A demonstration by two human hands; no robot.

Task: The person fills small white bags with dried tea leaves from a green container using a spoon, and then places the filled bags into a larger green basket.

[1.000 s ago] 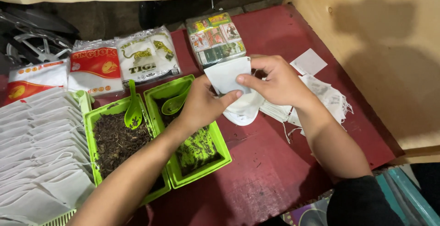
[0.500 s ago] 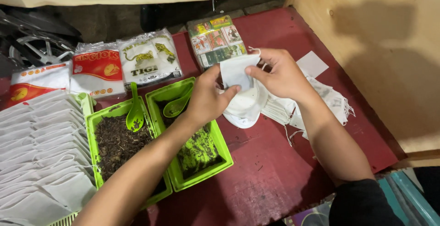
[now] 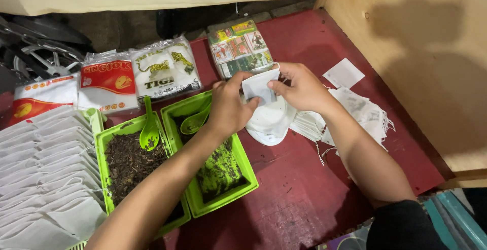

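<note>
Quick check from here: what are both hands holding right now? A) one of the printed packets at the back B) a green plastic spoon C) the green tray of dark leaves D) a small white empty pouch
D: the left hand and right hand together pinch a small white pouch above the white bowl; both green spoons lie in the trays.

"That little white pouch (image 3: 258, 86) above the green trays (image 3: 223, 199), paper?"

"Thin matt fabric-like paper. The trays are smooth glossy plastic, the spoons (image 3: 149, 133) too."

"And behind the trays?"

"Shiny plastic-wrapped packets (image 3: 165, 72). The red tabletop (image 3: 304, 194) looks painted, matt and scuffed; the panel (image 3: 426, 52) right of it is bare wood."
</note>
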